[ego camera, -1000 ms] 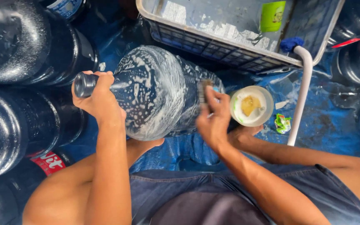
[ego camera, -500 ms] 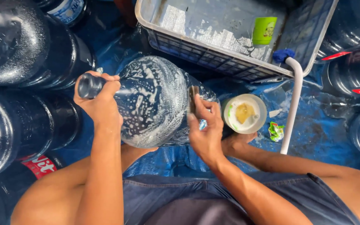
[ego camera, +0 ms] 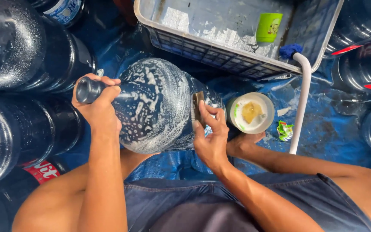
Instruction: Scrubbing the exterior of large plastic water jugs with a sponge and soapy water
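Scrubbing is under way in the head view: a large clear water jug (ego camera: 157, 105) lies on its side across the person's lap, above the blue tarpaulin (ego camera: 323, 129) that carries everything here. The left hand (ego camera: 99, 107) is closed round the jug's neck, fingers wrapped tight just behind the mouth, steadying it. The right hand (ego camera: 209, 137) presses a small brush (ego camera: 196, 109) against the jug's base end, fingers curled loosely about the handle with the thumb on top. White suds cover most of the facing side of the jug, so that side looks well lathered; the underside cannot be seen, and judging by the foam nothing has been rinsed off yet. Just beside the brush hand sits a round white tub (ego camera: 250, 112) of yellowish soap paste. A white hose (ego camera: 299, 107) runs from the grey crate (ego camera: 220, 45) at the tarpaulin's far edge, where a green cup (ego camera: 268, 26) stands. Dark jugs (ego camera: 18, 86) crowd the left edge.
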